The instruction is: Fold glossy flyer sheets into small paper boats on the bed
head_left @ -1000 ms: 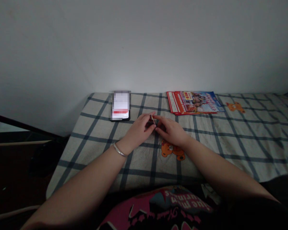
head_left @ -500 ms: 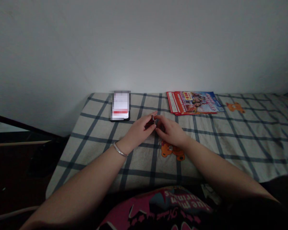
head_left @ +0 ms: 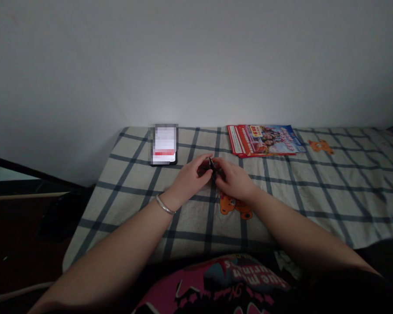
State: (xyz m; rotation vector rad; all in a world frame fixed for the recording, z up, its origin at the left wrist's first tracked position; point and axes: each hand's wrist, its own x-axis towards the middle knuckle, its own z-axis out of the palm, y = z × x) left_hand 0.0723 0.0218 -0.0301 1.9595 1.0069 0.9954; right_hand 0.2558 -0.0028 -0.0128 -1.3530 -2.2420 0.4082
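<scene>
Between my fingertips is a small, dark, shiny object, thin and partly hidden; its kind cannot be made out. My left hand, with a silver bangle on the wrist, pinches it from the left side with thumb and index finger. From the right, my right hand closes its curled fingers on the same object. Both hands are just above the checked cloth, near a printed orange bear.
A phone with a lit, blurred screen lies behind my left hand. Red and blue printed leaflets are stacked at the back right. A pale wall borders the far edge. The cloth's left edge drops toward a dark floor.
The small object has turned between my fingers and now shows a darker side. My fingers have shifted slightly; the phone and leaflets stay where they were.
</scene>
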